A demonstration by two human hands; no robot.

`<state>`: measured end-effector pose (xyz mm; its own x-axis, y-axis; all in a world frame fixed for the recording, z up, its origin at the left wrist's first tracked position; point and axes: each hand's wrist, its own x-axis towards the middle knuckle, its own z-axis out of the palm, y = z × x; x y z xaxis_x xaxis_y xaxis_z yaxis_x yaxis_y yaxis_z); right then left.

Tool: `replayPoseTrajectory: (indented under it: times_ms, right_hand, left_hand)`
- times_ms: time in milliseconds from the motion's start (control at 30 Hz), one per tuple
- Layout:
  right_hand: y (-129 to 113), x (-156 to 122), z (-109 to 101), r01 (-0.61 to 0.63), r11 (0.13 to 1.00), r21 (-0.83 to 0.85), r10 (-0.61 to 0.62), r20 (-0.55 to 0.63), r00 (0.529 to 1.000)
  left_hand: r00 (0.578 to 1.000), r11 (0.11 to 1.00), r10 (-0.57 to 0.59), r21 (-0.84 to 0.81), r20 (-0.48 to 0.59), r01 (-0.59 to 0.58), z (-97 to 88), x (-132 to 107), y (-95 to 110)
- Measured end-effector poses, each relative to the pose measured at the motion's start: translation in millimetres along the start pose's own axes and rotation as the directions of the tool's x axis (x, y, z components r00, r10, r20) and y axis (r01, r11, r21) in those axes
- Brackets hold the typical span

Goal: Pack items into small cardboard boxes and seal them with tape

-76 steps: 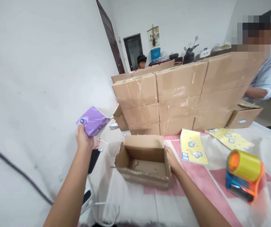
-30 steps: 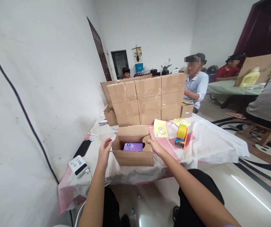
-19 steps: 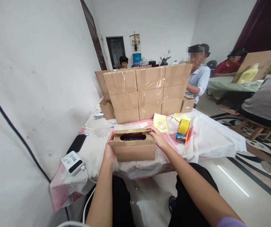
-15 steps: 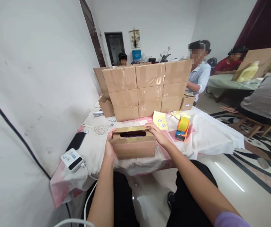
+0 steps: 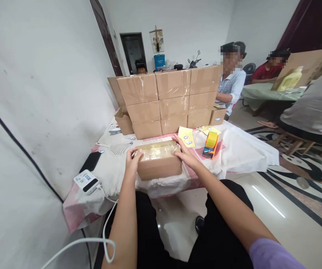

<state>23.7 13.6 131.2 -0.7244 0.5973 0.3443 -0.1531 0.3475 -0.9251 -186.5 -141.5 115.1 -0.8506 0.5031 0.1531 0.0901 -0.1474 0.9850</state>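
A small brown cardboard box [image 5: 159,167] sits on the cloth close to the table's front edge. Shiny clear tape covers its upper face. At its left end my left hand [image 5: 132,158] grips it, the thumb on the top edge. My right hand [image 5: 183,153] holds the opposite end, its fingers reaching over the far corner. Right of the box lies an orange and blue tape dispenser [image 5: 210,145] with a yellow roll. Behind my right hand is a yellow sheet with printed pictures [image 5: 187,137].
Stacked cardboard boxes [image 5: 173,101] form a wall at the back. On the left are a white fly swatter [image 5: 120,149], a black phone [image 5: 90,161] and a white cabled device [image 5: 86,182]. A person in a light-blue shirt [image 5: 232,86] sits behind on the right.
The box's upper face now shows shiny tape where a dark oval opening showed before. Both hands stay at its ends. The whole view has shifted slightly.
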Motion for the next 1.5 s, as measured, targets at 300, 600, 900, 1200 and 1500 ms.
replayPoseTrajectory:
  times_ms: [300, 600, 900, 1200, 1500]
  right_hand:
    - [6.3, 11.7, 5.3, -0.015, 0.994, 0.11, 0.017, -0.023, 1.0]
    - [10.9, 5.4, 4.9, 0.027, 0.991, 0.134, -0.027, -0.008, 1.0]
    - [13.7, 9.2, 4.2, 0.008, 0.992, 0.129, -0.007, -0.006, 1.0]
    - [10.6, 15.5, 6.7, 0.001, 0.989, 0.149, 0.006, -0.049, 0.999]
    - [16.2, 17.9, 8.3, 0.021, 0.986, 0.164, -0.005, -0.1, 0.995]
  left_hand:
    - [0.999, 0.992, -0.031, 0.124, -0.013, 0.033, 11.4, -2.4, 19.2]
    - [0.996, 0.958, -0.085, 0.274, -0.01, 0.085, 16.0, -3.9, 30.0]
    - [0.998, 0.927, -0.064, 0.37, 0.008, 0.057, 16.0, -1.2, 27.2]
    - [0.987, 0.778, 0.158, 0.615, 0.007, -0.129, 35.3, -34.1, 46.4]
    - [0.848, 0.502, 0.33, 0.683, 0.415, -0.53, 94.0, -78.0, 44.5]
